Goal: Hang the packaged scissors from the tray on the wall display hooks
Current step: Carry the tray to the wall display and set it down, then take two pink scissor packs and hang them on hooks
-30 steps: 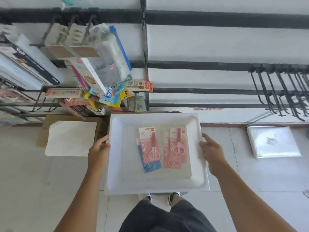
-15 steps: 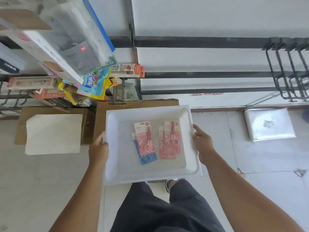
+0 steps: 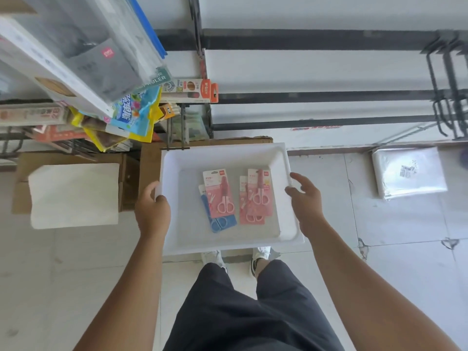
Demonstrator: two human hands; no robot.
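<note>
A plain white tray is seen between the left hand and the right hand. Pink scissor packs with pale pink handles are noted nearer the right hand; a blue pack is seen under a pink one nearer the left hand. A white sheet on brown cardboard is recorded beyond the left hand. Black hooks on a white wall with black rails are recorded up beyond the right hand. Pale grey tiles and black shorts are noted below the hands.
</note>
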